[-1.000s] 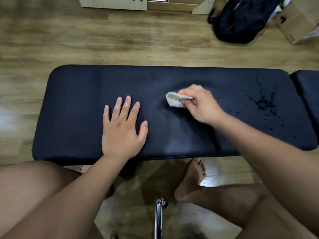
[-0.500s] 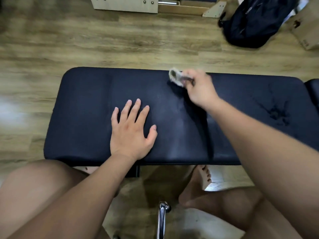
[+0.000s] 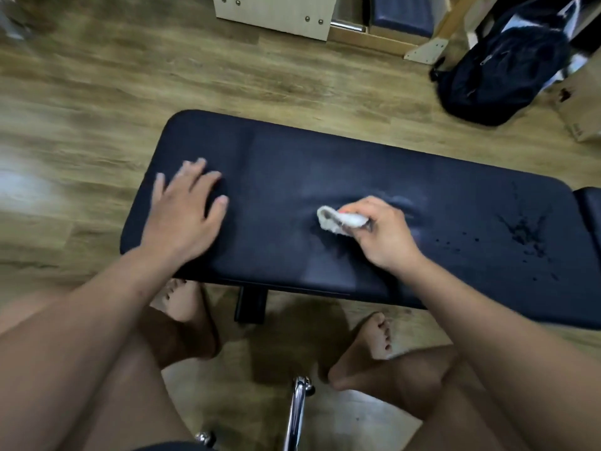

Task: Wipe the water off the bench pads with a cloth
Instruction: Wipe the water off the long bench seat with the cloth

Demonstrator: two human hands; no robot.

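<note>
The right hand (image 3: 383, 236) is pinching the cloth (image 3: 338, 221) against the middle of the pad (image 3: 292, 157); the left hand (image 3: 185, 216), fingers straight and spread, is lying over its left end. Water (image 3: 523, 229) is sitting well right, so I judge firm, overlapping strokes should be heading that way

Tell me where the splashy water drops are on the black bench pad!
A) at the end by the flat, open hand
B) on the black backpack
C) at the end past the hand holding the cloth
C: the water drops sit on the bench pad at its right end, beyond the right hand that grips the cloth. No drops show near the open left hand.
</note>
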